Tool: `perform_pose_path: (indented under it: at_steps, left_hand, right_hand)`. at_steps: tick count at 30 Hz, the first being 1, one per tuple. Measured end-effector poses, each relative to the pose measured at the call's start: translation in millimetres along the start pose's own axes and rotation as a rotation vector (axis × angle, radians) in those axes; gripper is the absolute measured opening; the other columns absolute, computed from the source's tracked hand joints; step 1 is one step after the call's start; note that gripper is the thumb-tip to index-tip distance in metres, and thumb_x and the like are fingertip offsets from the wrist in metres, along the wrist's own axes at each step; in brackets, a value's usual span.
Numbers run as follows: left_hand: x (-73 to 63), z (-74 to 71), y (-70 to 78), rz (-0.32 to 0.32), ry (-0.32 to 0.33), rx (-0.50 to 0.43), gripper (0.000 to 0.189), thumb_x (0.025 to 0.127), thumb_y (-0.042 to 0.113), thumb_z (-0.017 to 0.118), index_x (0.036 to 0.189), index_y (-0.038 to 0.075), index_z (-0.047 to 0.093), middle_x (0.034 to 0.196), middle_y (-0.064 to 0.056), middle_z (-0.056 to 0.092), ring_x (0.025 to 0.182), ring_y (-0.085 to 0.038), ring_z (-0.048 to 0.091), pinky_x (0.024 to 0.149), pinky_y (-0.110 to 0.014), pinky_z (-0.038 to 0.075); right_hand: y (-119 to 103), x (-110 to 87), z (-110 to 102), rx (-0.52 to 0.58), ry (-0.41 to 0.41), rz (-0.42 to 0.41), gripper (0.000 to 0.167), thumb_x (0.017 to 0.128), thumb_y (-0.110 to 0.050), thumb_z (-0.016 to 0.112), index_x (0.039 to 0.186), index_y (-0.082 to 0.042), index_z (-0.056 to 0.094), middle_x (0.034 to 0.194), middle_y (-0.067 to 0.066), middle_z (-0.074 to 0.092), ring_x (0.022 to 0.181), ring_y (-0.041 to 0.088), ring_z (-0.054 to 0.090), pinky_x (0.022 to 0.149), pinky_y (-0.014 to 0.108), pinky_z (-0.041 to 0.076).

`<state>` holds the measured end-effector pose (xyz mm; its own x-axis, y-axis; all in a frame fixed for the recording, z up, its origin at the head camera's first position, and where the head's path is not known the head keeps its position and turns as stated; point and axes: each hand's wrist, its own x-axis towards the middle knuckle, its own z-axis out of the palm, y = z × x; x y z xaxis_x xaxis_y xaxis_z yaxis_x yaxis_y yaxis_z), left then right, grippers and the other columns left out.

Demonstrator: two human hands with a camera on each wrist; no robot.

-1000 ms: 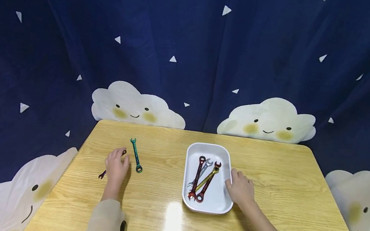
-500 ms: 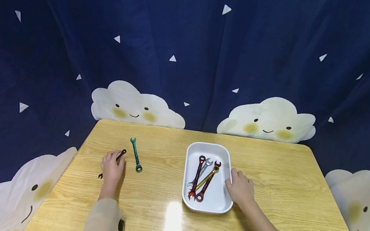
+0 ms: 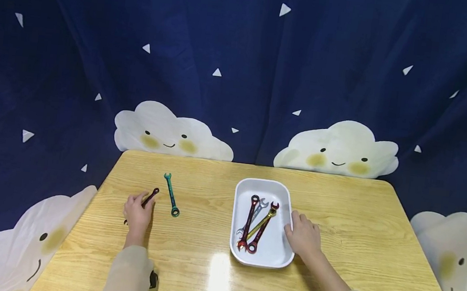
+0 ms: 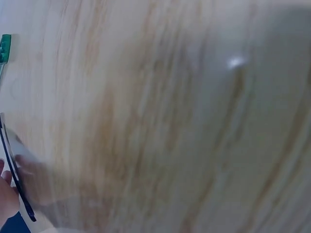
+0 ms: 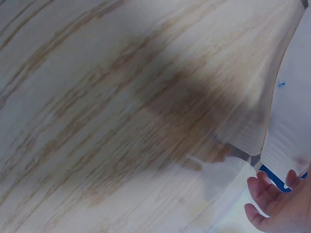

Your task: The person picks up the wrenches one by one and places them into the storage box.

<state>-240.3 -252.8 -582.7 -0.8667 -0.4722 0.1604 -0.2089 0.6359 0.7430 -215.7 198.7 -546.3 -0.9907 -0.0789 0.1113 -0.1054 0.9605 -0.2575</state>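
Note:
In the head view my left hand (image 3: 137, 213) grips a dark purple combination wrench (image 3: 150, 197) at the table's left; its ring end juts out past the thumb and index finger. The left wrist view catches fingers (image 4: 7, 177) beside the wrench shaft (image 4: 16, 180). A teal wrench (image 3: 171, 195) lies just to the right of that hand. My right hand (image 3: 304, 235) holds the right rim of a white tray (image 3: 274, 260), thumb at the rim and fingers along the outside. Its fingers (image 5: 265, 191) show curled by the tray wall (image 5: 291, 121).
Inside the tray lie several wrenches: a red one (image 3: 249, 224) on the left, a silver one (image 3: 259, 210), a gold one (image 3: 261, 225), and another red one (image 3: 258, 237). The glossy wooden table (image 3: 196, 247) ends at a dark blue curtain (image 3: 227, 44) with clouds.
My left hand has shifted left over the purple wrench, so more of its ring end shows between thumb and fingers. The right hand and tray stay put.

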Motion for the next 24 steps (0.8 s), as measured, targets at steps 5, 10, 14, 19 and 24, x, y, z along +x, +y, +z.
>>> perform_pose_path:
  at_steps: [5, 10, 14, 19, 24]
  left_hand:
    - [-0.7, 0.7, -2.1, -0.052, -0.021, 0.002, 0.035, 0.089, 0.019, 0.059, 0.122, 0.007, 0.055, 0.118, -0.022, 0.041, 0.112, -0.041, 0.032, 0.096, -0.054, 0.016]
    - [0.9, 2.5, -4.6, -0.097, -0.031, -0.008, 0.034, 0.089, 0.021, 0.058, 0.122, 0.009, 0.056, 0.120, -0.021, 0.040, 0.115, -0.040, 0.029, 0.096, -0.054, 0.014]
    - [3.9, 4.0, -6.6, -0.134, -0.030, -0.009, 0.033, 0.090, 0.022, 0.057, 0.120, 0.010, 0.056, 0.123, -0.021, 0.038, 0.117, -0.040, 0.028, 0.095, -0.054, 0.013]
    - [6.2, 6.4, -6.7, -0.146, -0.024, 0.009, 0.031, 0.091, 0.023, 0.056, 0.118, 0.010, 0.058, 0.122, -0.020, 0.039, 0.115, -0.040, 0.028, 0.094, -0.054, 0.013]
    - [6.0, 7.4, -4.4, -0.166, -0.003, 0.021, 0.028, 0.090, 0.022, 0.057, 0.114, 0.008, 0.061, 0.118, -0.020, 0.041, 0.112, -0.040, 0.030, 0.093, -0.055, 0.014]
  right_hand:
    - [-0.1, 0.2, -0.5, 0.002, -0.004, 0.000, 0.032, 0.088, -0.025, 0.047, 0.110, -0.001, 0.048, 0.094, 0.018, 0.055, 0.088, 0.035, 0.056, 0.079, 0.053, 0.039]
    - [0.1, 0.2, -0.6, -0.004, -0.014, 0.006, 0.033, 0.089, -0.025, 0.046, 0.111, -0.001, 0.047, 0.096, 0.018, 0.055, 0.089, 0.035, 0.055, 0.080, 0.053, 0.039]
    - [-0.4, 0.6, -1.3, -0.002, -0.016, 0.005, 0.033, 0.089, -0.025, 0.046, 0.111, -0.001, 0.047, 0.096, 0.018, 0.054, 0.088, 0.036, 0.055, 0.079, 0.053, 0.039]
    - [-0.6, 0.4, -1.9, -0.001, -0.021, 0.006, 0.033, 0.089, -0.025, 0.046, 0.112, -0.001, 0.047, 0.097, 0.019, 0.054, 0.089, 0.036, 0.055, 0.080, 0.054, 0.038]
    - [-0.2, -0.1, -1.6, 0.006, -0.021, 0.007, 0.033, 0.089, -0.025, 0.046, 0.112, -0.001, 0.047, 0.097, 0.019, 0.054, 0.090, 0.036, 0.055, 0.081, 0.054, 0.038]
